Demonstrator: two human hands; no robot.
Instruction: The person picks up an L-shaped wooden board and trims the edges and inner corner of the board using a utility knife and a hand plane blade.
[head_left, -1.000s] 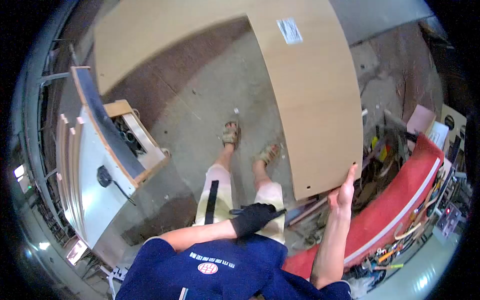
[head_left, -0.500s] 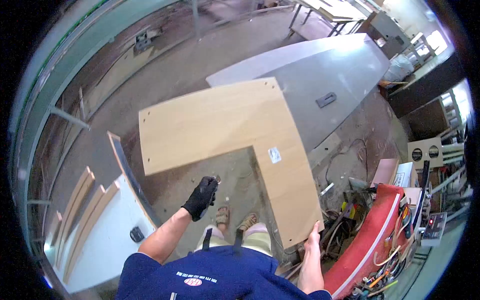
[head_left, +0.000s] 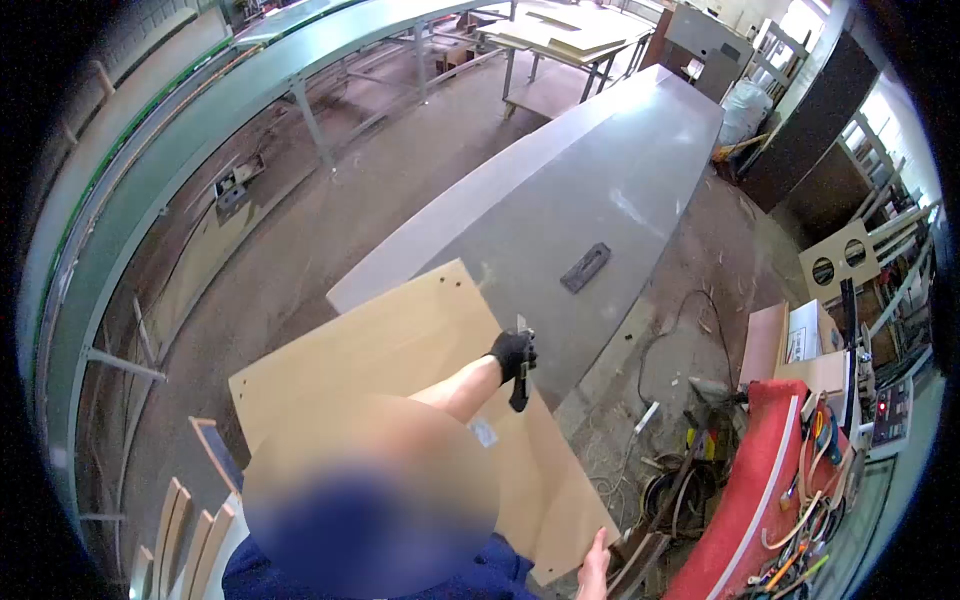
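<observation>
My left hand [head_left: 512,355], in a black glove, is closed around a utility knife [head_left: 520,388]; a metal tip sticks out above the fist and the dark handle end hangs below. It is over the inner side of a light wood-coloured L-shaped panel [head_left: 370,345], near the panel's right-hand edge. A white label [head_left: 483,432] lies on the panel just below that wrist. My bare right hand [head_left: 594,568] grips the panel's lower right corner, thumb on the face. Small holes show near the panel's corners. A blurred patch hides part of the panel and my left upper arm.
A long grey-topped table [head_left: 560,220] stands ahead, with a dark block-shaped tool [head_left: 586,267] on it. At right are a red padded piece [head_left: 745,500], hand tools and cables [head_left: 690,490]. Curved wooden strips [head_left: 190,535] stand at lower left. A metal-framed bench [head_left: 350,40] runs along the left.
My left hand has moved up and right, across the panel, with the knife. The panel has tilted and shifted down and left in view. My right hand still grips its corner.
</observation>
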